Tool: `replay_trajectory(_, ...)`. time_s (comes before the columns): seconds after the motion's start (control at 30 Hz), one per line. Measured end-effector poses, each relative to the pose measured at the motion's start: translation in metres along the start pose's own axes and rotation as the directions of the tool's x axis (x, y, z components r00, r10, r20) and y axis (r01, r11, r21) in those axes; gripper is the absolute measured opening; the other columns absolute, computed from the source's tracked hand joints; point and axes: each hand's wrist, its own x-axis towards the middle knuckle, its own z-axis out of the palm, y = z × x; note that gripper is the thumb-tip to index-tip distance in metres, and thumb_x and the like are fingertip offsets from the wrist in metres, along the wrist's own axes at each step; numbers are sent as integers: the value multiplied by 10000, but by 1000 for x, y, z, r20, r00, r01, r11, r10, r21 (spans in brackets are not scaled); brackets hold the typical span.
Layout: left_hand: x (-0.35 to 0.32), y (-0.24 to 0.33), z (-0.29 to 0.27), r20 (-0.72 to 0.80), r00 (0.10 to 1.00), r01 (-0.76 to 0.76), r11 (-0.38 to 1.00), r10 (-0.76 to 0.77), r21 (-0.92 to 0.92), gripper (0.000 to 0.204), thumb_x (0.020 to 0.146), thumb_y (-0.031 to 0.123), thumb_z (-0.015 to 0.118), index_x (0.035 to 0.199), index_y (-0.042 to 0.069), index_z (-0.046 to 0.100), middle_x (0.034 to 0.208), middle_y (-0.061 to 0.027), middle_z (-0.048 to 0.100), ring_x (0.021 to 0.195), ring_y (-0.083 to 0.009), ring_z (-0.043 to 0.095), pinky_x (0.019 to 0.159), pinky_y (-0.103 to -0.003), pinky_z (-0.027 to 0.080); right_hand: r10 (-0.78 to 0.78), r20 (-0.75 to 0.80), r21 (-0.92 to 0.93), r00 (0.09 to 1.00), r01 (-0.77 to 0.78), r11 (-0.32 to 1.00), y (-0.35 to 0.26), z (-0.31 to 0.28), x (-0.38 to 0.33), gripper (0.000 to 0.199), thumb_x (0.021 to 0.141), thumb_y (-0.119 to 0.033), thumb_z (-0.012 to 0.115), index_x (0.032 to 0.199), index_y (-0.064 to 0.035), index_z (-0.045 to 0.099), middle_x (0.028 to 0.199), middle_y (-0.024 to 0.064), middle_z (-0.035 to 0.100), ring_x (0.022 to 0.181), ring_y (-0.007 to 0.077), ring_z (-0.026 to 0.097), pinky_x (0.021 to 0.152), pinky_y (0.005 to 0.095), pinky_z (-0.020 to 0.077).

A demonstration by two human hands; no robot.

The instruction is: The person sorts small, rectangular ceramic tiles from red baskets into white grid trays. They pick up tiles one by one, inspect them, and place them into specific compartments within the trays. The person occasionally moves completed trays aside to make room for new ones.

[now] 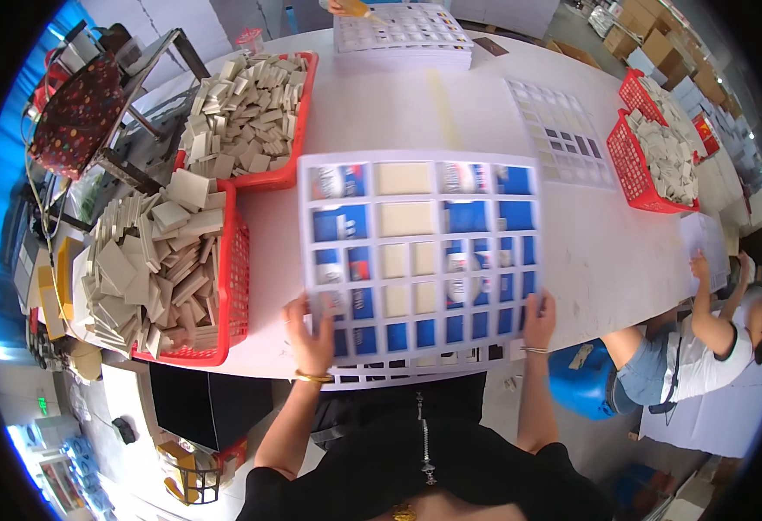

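A white grid sheet point(437, 195), slightly blurred, spans the space between my two hands at the near side of the table. Its rectangular cells show blue printed areas and plain cream ones. My left hand point(310, 337) grips its lower left edge, and my right hand point(538, 323) has its lower right edge. Part of another white sheet with dark openings point(416, 374) peeks out below it, along the table's near edge. Whether that one touches the held sheet, I cannot tell.
Red baskets heaped with pale flat tiles stand at the left, one nearer point(240, 291) and one farther point(305, 113). More red baskets point(628, 165) are at the right. A sheet stack point(403, 59) sits at the far edge. Another gridded sheet point(563, 130) lies flat. A person point(702, 356) works at the right.
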Motion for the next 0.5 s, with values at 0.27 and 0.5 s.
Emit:
replay_trajectory(0.27,-24,76,141,504,805,-191,940,314,-281,618,729,200,726,1261,19,470,1071,-172,590,986,-327,550,821,-415,462,53,-284,-602,957,-221,768,51,-209,96,396,943,-374,490,1180,-78,601,1049,141,659,1001,275,619,876,342,464)
replay_trajectory(0.5,-56,113,194,557,630,-209,808,542,-550,618,768,197,696,1294,18,425,1185,-204,523,1079,-324,533,877,-393,459,-491,-362,-920,792,-219,325,78,-316,146,634,876,-502,555,1246,12,515,1248,200,542,1119,330,543,938,423,435)
